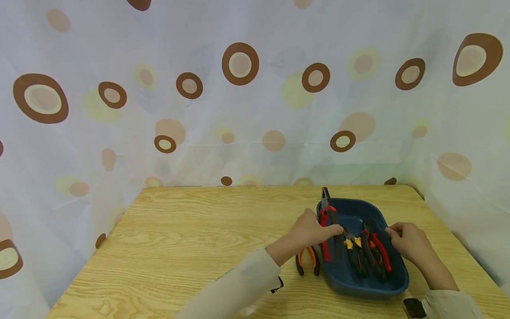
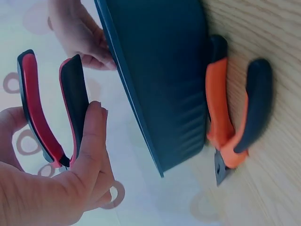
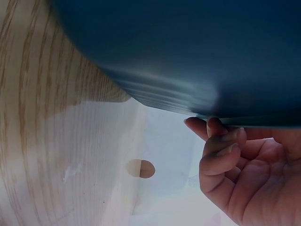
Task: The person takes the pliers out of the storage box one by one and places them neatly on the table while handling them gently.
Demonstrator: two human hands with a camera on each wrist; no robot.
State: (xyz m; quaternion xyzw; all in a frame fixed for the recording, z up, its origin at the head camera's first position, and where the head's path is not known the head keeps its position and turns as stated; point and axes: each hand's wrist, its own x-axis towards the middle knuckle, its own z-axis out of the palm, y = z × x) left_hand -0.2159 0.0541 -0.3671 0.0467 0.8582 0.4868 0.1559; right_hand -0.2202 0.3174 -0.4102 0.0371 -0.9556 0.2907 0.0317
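Observation:
My left hand grips red-and-black pliers by the handles, above the left side of a dark blue plastic bin. The pliers point away from me, their handles spread apart in the left wrist view. At the opposite side, my right hand pinches the bin's right rim between thumb and fingers. Inside the bin lie pliers with yellow-and-black handles and, beside them, more pliers with red-and-black handles. Orange-and-black pliers rest on the table against the bin's left outer wall.
The bin stands on the right part of a wood-grain table. A white curtain with brown and beige circles hangs behind the table and along both sides. A dark band shows at the right wrist.

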